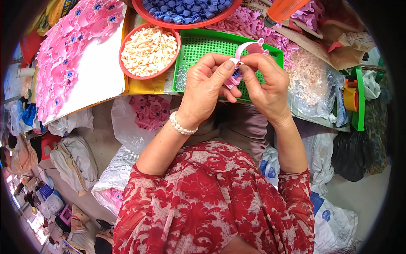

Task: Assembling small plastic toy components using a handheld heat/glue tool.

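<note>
Above the near edge of a green mesh basket (192,51), both my hands are closed on one small pink plastic part (242,47) with a ring-shaped end. A dark blue piece (237,73) shows on its lower portion, between my fingers. My left hand (205,82), with a beaded bracelet at the wrist, pinches the part from the left between thumb and fingers. From the right, my right hand (269,80) presses thumb and forefinger against it. My fingertips hide where the pieces meet. Small metal bits (181,78) lie in the basket's left corner.
A red bowl (146,78) of cream pieces and a red basin (179,26) of blue pieces stand beyond the basket. Pink assemblies (91,21) cover part of a white board (101,65) at left. An orange tool (285,10) juts in at top right, above loose pink parts (270,38).
</note>
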Action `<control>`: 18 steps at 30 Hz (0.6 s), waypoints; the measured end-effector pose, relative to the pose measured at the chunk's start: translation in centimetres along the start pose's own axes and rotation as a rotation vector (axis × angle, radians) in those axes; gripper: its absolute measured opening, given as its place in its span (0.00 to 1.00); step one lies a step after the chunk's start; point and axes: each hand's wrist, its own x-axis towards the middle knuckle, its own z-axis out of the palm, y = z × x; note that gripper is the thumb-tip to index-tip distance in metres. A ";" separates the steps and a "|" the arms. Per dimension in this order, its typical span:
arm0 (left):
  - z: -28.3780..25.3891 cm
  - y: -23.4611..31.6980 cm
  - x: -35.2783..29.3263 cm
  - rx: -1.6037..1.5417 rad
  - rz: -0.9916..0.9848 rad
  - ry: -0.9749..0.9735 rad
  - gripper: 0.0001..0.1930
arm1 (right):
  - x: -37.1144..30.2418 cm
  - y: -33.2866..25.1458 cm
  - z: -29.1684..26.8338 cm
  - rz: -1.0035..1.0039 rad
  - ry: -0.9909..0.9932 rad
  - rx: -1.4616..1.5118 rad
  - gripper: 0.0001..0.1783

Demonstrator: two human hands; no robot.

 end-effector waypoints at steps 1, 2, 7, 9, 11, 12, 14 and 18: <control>0.1 0.1 0.0 -0.009 0.003 0.007 0.13 | -0.1 0.0 0.0 0.001 0.001 0.000 0.05; 0.2 0.1 0.0 -0.018 0.005 0.015 0.13 | -0.2 0.0 0.0 0.014 0.024 0.019 0.05; 0.1 0.2 0.0 -0.009 -0.004 0.004 0.13 | -0.2 0.1 -0.1 0.002 0.023 0.040 0.04; 0.1 0.2 0.0 -0.008 -0.008 0.005 0.13 | 0.0 0.1 -0.2 -0.018 0.014 0.032 0.03; 0.1 0.2 0.1 0.007 -0.007 0.003 0.12 | 0.0 -0.1 -0.2 -0.003 0.013 0.029 0.03; 0.1 0.1 0.1 0.008 -0.007 0.004 0.12 | 0.0 -0.1 -0.3 0.012 0.012 0.026 0.03; 0.2 0.0 0.1 0.043 0.025 0.004 0.12 | 0.1 -0.4 -0.4 0.016 0.007 0.016 0.03; 0.3 -0.3 0.0 0.062 0.039 0.015 0.11 | 0.1 -0.4 -0.1 0.023 0.016 0.000 0.02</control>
